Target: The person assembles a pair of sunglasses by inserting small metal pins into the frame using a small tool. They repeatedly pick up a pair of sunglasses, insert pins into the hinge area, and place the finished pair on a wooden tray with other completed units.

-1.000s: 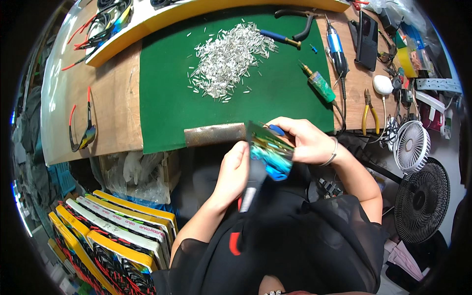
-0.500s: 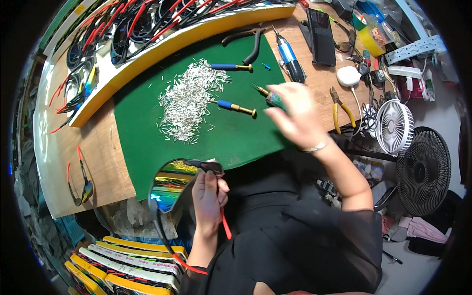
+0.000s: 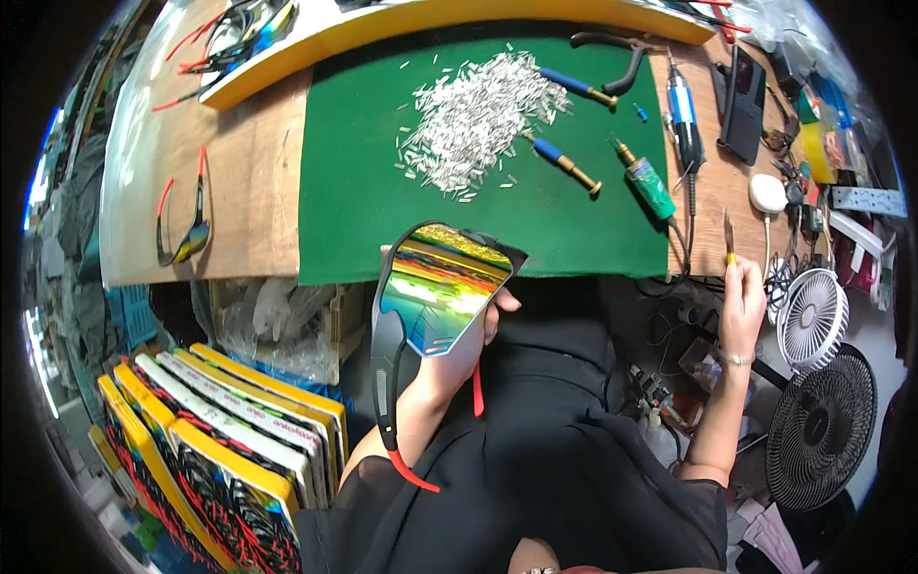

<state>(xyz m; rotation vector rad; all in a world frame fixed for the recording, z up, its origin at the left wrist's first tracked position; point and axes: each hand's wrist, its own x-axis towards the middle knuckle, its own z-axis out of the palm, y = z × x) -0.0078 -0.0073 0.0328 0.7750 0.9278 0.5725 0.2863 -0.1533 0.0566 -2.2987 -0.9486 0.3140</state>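
Note:
My left hand (image 3: 465,358) is closed on sports sunglasses (image 3: 442,287) with a rainbow mirrored lens and black temples with red tips. They hang in front of the mat's near edge, lens facing up, covering some of my fingers. At the table's right front edge, my right hand (image 3: 742,304) is wrapped round yellow-handled pliers (image 3: 730,234), jaws pointing away from me. Left of them, a green-handled soldering-iron-like tool (image 3: 650,187) lies on the green mat (image 3: 382,234). Two blue-and-brass screwdrivers (image 3: 566,167) rest near a heap of small white pins (image 3: 469,124).
A blue-and-black electric screwdriver (image 3: 685,120) and a black phone-like device (image 3: 742,105) lie at the right. Dark-handled pliers (image 3: 626,69) rest at the back. More sunglasses (image 3: 191,234) lie at the left. Two fans (image 3: 813,319) stand right; trays of glasses (image 3: 229,459) stand lower left.
My right hand has moved from beside the green-handled tool to the table's front edge and taken hold of the yellow-handled pliers. The sunglasses' lens has turned upward. The view has shifted.

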